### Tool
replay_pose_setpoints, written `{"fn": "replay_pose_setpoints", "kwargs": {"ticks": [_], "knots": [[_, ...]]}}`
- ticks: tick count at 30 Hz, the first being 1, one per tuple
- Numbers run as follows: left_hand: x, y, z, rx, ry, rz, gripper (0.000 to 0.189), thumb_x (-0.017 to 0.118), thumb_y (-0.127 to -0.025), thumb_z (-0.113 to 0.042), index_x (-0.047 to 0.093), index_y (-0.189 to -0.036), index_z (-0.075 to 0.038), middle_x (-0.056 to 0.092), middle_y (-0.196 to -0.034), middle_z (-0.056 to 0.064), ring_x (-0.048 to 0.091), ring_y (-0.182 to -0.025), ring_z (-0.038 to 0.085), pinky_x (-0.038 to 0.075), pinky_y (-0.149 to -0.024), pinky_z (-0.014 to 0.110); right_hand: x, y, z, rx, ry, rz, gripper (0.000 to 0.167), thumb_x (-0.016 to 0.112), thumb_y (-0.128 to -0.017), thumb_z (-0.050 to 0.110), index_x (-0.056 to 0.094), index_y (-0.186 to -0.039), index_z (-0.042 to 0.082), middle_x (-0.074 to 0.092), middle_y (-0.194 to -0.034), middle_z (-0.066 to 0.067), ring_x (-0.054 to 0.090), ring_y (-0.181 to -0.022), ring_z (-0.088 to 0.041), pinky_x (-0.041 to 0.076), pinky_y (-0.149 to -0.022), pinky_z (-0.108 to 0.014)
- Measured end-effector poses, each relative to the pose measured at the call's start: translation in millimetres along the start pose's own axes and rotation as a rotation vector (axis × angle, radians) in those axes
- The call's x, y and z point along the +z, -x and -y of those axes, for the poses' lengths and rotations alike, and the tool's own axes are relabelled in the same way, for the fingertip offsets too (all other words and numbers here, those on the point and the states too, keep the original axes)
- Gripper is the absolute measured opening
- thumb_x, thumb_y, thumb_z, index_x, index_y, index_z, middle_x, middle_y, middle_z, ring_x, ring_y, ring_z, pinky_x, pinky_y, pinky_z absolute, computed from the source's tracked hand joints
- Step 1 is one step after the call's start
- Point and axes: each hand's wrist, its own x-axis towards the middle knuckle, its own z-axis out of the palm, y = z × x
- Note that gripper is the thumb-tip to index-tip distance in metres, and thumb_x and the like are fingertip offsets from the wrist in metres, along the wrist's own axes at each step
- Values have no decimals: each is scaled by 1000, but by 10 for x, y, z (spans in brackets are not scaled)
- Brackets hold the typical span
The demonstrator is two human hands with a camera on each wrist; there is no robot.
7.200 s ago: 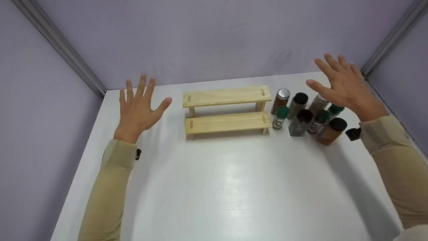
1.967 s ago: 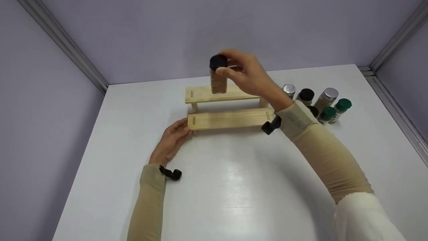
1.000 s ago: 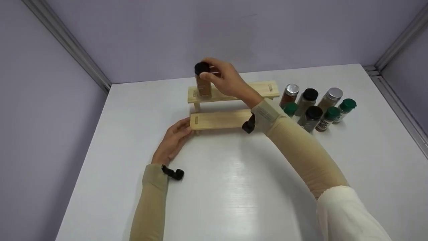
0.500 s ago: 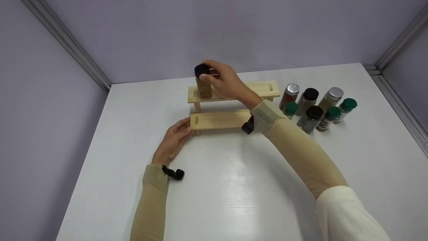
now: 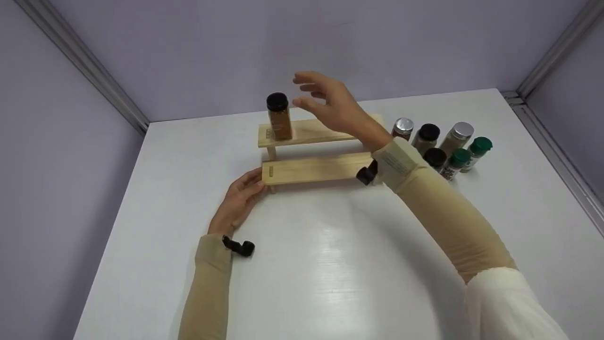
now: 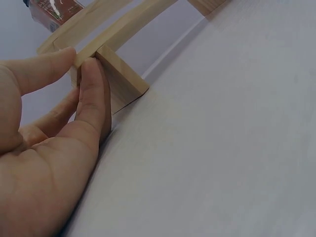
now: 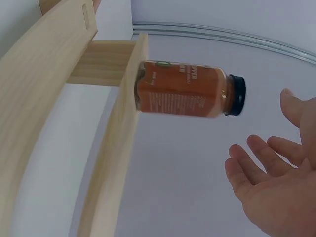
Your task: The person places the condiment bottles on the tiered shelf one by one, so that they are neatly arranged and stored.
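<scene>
Left hand (image 5: 238, 200), right hand (image 5: 337, 105): bare. Left sleeve (image 5: 204, 295): tan, close-fitting, wide cuff (image 5: 211, 250). Right sleeve (image 5: 448, 217): tan, creased toward elbow; small greenish print (image 5: 396, 163), illegible. Left wrist camera (image 5: 246, 248), right wrist camera (image 5: 365, 175): black. Outer sleeve (image 5: 505, 302), right arm: white.

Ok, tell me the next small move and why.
Probably move the right hand over to the jars on the table: the orange-filled jar stands upright and untouched on the upper shelf, and those others are not yet shelved.
</scene>
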Motion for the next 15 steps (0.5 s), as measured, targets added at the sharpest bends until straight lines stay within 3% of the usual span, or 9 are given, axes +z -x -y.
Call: {"fn": "replay_pose_setpoints", "kwargs": {"ticks": [4, 10, 15], "knots": [[-49, 55, -28, 6, 9, -15, 55, 61, -108, -3, 42, -159, 0, 47, -159, 16, 50, -145, 24, 46, -121, 32, -187, 162, 121, -35, 33, -11, 52, 66, -109, 22, 51, -157, 7, 55, -159, -10, 52, -148, -24, 39, -125, -29], [-56, 76, -50, 15, -8, -3, 58, 60, -109, -4, 38, -162, 1, 43, -163, 17, 50, -145, 23, 47, -120, 31, -509, 496, 180, -119, 117, -65, 48, 66, -108, 17, 55, -153, 5, 57, -156, -13, 52, -147, -29, 40, -125, -37], [-31, 77, -60, 17, -3, -20, 55, 58, -109, -2, 40, -161, 0, 44, -162, 17, 50, -145, 23, 49, -117, 29, -810, 805, 138, -122, 196, -107, 47, 68, -107, 17, 58, -151, 6, 60, -152, -12, 54, -144, -27, 42, -125, -42]]}}
